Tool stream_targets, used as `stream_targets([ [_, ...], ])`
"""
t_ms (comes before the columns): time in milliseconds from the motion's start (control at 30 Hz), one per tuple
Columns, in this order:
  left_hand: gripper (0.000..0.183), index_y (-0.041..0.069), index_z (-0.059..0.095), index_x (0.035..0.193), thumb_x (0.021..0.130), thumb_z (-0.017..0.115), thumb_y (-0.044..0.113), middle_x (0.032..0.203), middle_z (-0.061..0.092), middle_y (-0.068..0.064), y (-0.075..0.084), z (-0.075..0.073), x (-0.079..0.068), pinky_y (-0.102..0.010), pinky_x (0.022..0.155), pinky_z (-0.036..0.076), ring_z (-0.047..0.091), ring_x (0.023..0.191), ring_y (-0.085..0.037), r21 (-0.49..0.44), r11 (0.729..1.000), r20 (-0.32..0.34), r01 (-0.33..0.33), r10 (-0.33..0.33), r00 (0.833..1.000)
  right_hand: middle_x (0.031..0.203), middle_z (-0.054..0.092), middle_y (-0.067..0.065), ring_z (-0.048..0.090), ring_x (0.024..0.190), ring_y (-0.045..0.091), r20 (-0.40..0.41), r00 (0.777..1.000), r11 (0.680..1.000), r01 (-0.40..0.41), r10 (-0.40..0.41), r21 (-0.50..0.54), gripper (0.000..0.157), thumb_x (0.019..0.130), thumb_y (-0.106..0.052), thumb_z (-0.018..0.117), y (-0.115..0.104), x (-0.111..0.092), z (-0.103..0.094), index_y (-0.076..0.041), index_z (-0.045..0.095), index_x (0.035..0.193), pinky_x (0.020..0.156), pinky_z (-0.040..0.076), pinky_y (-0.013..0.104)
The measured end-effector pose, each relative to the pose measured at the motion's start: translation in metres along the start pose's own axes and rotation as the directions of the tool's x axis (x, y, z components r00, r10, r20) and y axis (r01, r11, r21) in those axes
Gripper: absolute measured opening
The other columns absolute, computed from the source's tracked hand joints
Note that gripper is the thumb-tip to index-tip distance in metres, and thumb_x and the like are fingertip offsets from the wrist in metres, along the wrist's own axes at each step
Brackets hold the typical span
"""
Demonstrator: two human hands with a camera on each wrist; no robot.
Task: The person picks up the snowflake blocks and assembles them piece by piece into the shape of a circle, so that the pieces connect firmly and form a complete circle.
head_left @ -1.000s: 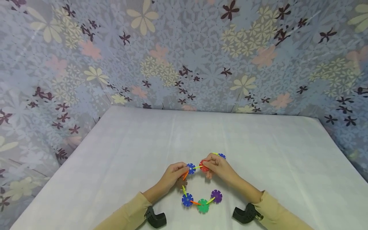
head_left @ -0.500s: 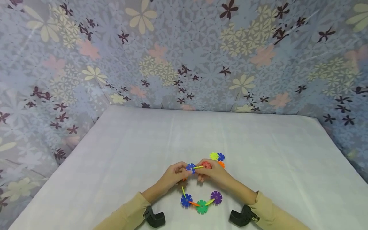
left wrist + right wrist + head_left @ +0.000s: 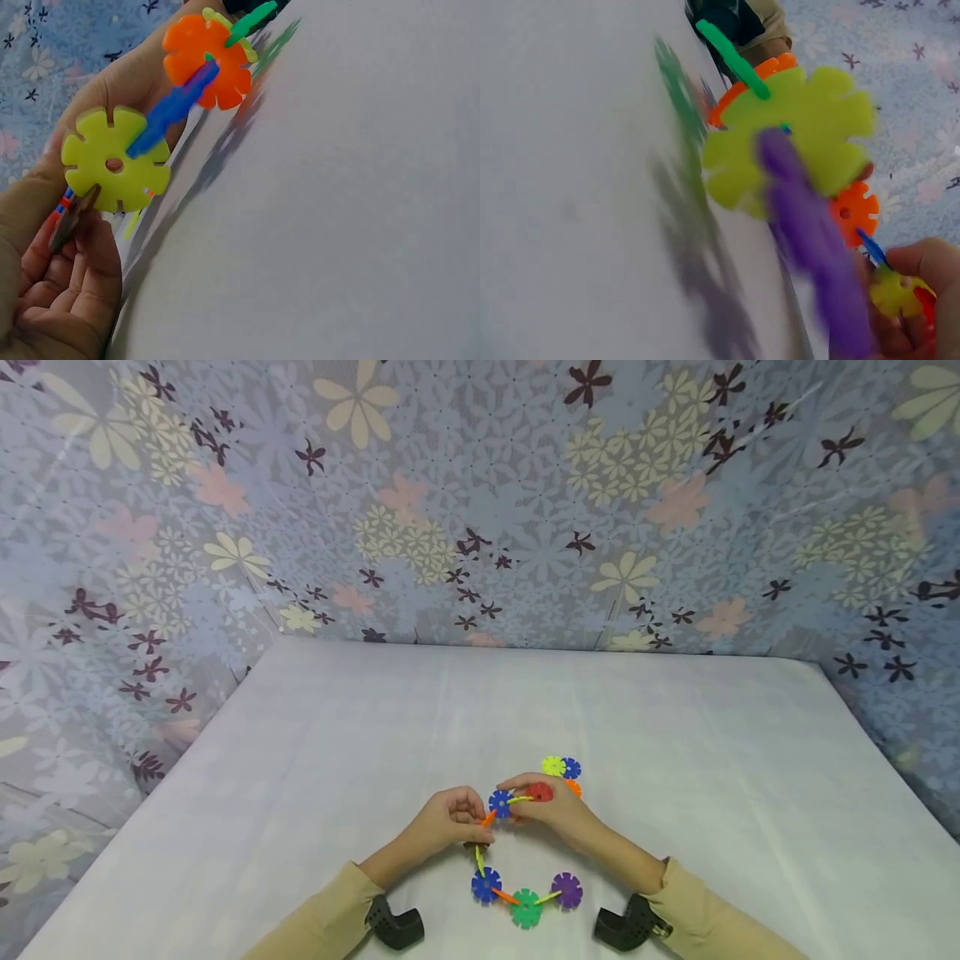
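A curved chain of notched interlocking discs runs between and below the hands in the head view. My left hand (image 3: 442, 822) pinches the chain's brown disc (image 3: 75, 217), which stands edge-on between thumb and fingers. Beside it are a yellow disc (image 3: 112, 176) and an orange disc (image 3: 187, 49). My right hand (image 3: 562, 810) holds the chain's other side near the blue disc (image 3: 500, 804); a red disc (image 3: 540, 792) lies against this hand. The lower part holds another blue disc (image 3: 486, 885), a green disc (image 3: 527, 908) and, at the end, a purple disc (image 3: 567, 891).
Loose yellow (image 3: 553, 766), blue (image 3: 572, 768) and orange discs (image 3: 573, 787) lie just beyond the right hand, the orange one partly hidden. A white cloth covers the table (image 3: 360, 718). Floral fabric (image 3: 480, 502) hangs behind. Black wrist mounts (image 3: 397, 927) sit below both forearms.
My right hand has moved left from the red disc to the upper blue disc, uncovering the loose discs. My left hand has slid down from that blue disc to the brown one.
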State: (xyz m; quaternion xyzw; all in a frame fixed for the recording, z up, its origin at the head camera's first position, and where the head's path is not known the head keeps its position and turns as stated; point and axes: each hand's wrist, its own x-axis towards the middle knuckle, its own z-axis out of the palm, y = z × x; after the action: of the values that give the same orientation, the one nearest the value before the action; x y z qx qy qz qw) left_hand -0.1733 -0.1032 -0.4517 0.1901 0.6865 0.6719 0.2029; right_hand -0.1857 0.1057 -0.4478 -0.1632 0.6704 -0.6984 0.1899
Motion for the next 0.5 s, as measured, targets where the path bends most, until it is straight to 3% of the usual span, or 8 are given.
stream_targets([
  [167, 0.021, -0.006, 0.051, 0.081, 0.073, 0.07, -0.004, 0.07, 0.058, -0.004, -0.0017, 0.002, -0.0005, -0.021, 0.057, 0.047, 0.059, 0.065, -0.011, -0.03, 0.999, -0.007, 0.012, -0.012, 1.0, 0.09, 0.063, 0.014, 0.061, 0.068, 0.017, -0.002, 1.0, 1.0, 0.001, -0.001, -0.007, 0.027, 0.078, 0.0, 0.063, 0.002, 0.0008, 0.0014, 0.01, 0.06, 0.103, 0.068, 0.049, 0.03],
  [367, 0.022, -0.01, 0.048, 0.081, 0.073, 0.068, -0.008, 0.068, 0.057, -0.003, -0.001, 0.0031, -0.001, -0.021, 0.057, 0.047, 0.059, 0.064, -0.011, -0.032, 0.999, -0.009, -0.005, 0.004, 1.0, 0.096, 0.061, 0.014, 0.06, 0.069, 0.015, 0.012, 1.0, 1.0, -0.002, 0.001, 0.018, 0.03, 0.079, 0.001, 0.062, 0.0011, 0.0014, 0.0024, 0.012, 0.057, 0.106, 0.067, 0.049, 0.028],
  [500, 0.025, -0.01, 0.048, 0.085, 0.073, 0.07, -0.005, 0.07, 0.055, -0.002, 0.0006, 0.0027, 0.0004, -0.02, 0.056, 0.045, 0.057, 0.063, -0.009, -0.018, 1.0, -0.022, -0.001, 0.0, 1.0, 0.084, 0.061, 0.009, 0.057, 0.065, 0.013, 0.028, 1.0, 0.998, -0.006, 0.004, 0.062, 0.034, 0.081, 0.0, 0.061, 0.001, 0.0014, 0.0026, 0.013, 0.051, 0.11, 0.063, 0.049, 0.025],
])
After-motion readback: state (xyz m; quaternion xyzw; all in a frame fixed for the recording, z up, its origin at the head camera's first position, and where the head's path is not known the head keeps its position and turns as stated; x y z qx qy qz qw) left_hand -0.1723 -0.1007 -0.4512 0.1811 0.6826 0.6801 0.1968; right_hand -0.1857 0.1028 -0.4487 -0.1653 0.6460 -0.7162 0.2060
